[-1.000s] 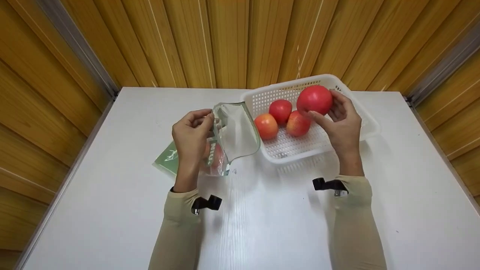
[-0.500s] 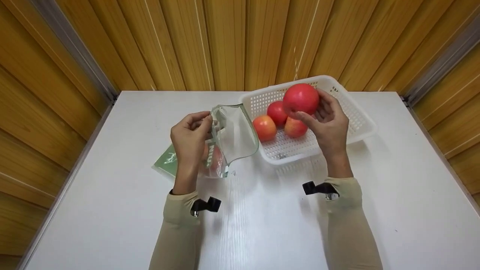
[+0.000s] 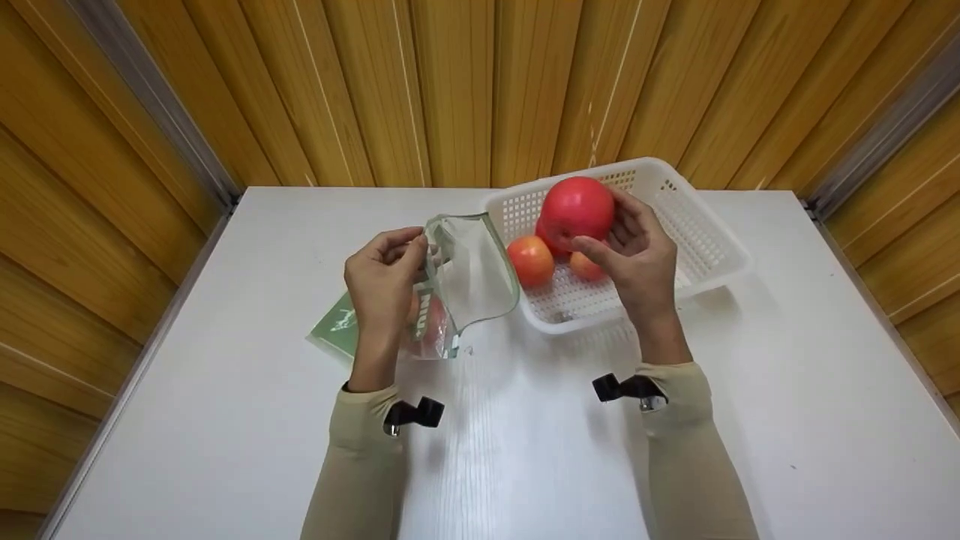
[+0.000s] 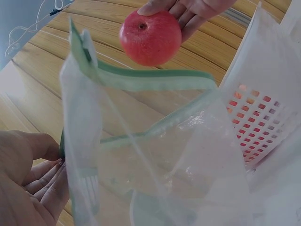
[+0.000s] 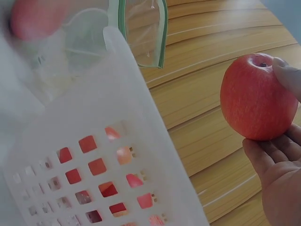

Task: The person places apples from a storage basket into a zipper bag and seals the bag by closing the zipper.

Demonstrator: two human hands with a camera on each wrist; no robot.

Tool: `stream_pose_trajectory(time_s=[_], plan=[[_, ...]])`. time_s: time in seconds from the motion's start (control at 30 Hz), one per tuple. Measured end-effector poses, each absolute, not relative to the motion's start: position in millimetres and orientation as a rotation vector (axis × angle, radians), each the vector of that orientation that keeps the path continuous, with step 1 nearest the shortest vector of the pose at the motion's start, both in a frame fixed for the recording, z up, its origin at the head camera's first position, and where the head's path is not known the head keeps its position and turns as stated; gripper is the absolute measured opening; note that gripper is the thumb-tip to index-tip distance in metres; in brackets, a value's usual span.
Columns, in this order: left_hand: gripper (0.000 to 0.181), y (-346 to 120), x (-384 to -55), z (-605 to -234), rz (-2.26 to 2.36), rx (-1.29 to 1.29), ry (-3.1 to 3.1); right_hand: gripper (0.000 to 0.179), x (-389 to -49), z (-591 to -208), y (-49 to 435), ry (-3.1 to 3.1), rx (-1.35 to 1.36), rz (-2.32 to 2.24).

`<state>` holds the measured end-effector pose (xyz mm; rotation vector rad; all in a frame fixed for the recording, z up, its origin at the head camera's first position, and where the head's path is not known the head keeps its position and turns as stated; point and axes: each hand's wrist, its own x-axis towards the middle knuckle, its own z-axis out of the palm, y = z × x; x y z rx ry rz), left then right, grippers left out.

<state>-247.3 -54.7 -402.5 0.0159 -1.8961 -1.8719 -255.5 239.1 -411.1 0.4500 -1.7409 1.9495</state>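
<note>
My left hand (image 3: 381, 281) pinches the rim of a clear zip bag (image 3: 476, 274) with green edging, its mouth spread wide. Lower in the bag, reddish fruit shows through beside white lettering. A red apple (image 3: 577, 211) is held by my right hand (image 3: 637, 247), thumb near its hollow end and fingers behind it, above the white basket (image 3: 701, 285). In the left wrist view that apple (image 4: 151, 37) appears beyond the bag's green-edged opening (image 4: 155, 80). The right wrist view shows the apple (image 5: 258, 96) between thumb and fingers.
More apples lie in the basket, among them an orange-red apple (image 3: 531, 261) and another (image 3: 587, 268) partly behind my right hand. The bag's green end (image 3: 334, 326) rests on the white table (image 3: 525, 450). A wood-look wall (image 3: 450, 90) rises behind.
My right hand has carried the apple left across the basket, toward the bag, now overlapping the apples behind it. My left hand and the bag have stayed almost in place.
</note>
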Motion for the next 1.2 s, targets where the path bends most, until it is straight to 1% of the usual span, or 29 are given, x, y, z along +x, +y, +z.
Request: stream_pose_trajectory(time_s=[0.27, 0.77, 0.97, 1.2], plan=[[0.011, -52, -249, -402, -1.848, 0.030, -1.918, 0.070, -254, -413, 227, -1.771, 0.468, 1.921], [0.013, -54, -250, -401, -1.840, 0.037, -1.929, 0.074, -252, -420, 177, -1.716, 0.458, 2.044], [0.011, -57, -251, -403, -1.838, -0.014, -1.912, 0.070, -254, -423, 172, -1.754, 0.476, 2.028], [0.012, -57, -251, -404, -1.824, -0.025, -1.908, 0.073, -252, -426, 169, -1.845, 0.447, 2.008]])
